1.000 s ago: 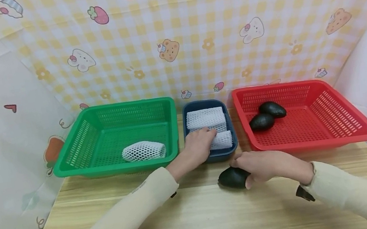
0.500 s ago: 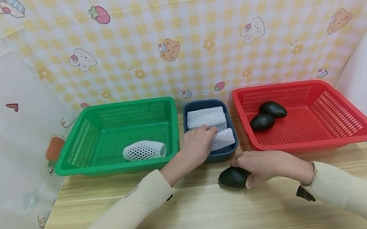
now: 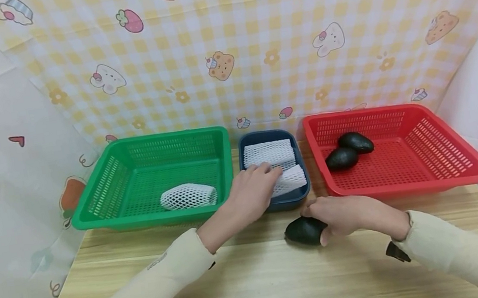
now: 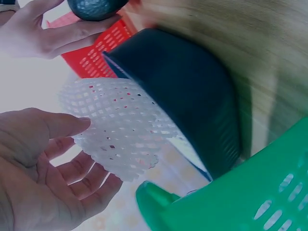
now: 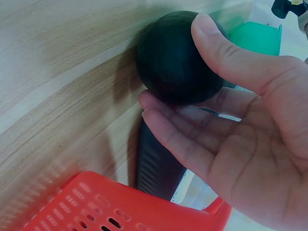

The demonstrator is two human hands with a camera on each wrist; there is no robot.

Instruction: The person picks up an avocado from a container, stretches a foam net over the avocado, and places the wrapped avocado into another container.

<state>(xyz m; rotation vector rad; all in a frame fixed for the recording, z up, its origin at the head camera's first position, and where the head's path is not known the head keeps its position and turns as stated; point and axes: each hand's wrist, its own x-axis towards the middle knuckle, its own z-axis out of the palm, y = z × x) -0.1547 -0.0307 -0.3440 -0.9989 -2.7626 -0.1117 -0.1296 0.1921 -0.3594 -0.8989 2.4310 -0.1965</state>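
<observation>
My left hand (image 3: 251, 191) is over the small navy bin (image 3: 285, 204). In the left wrist view its thumb and fingers pinch a white foam net sleeve (image 4: 118, 127), which lies tilted at the bin's rim. More white foam net sleeves (image 3: 268, 153) lie in the bin behind it. Just in front of the bin, my right hand (image 3: 343, 213) grips a dark avocado (image 3: 303, 232) low at the tabletop. The right wrist view has the thumb on one side of this avocado (image 5: 173, 60) and the fingers curled under the other.
A green basket (image 3: 156, 216) on the left contains one netted item (image 3: 188, 197). To the right stands a red basket (image 3: 411, 187) holding two dark avocados (image 3: 355, 142). The baskets flank the navy bin on the wooden table (image 3: 260, 290), before a checked cloth (image 3: 249, 29).
The front sleeve in the bin has tipped, its right end rising slightly, as my left hand and forearm shifted a little left. My right hand and its avocado have stayed in place.
</observation>
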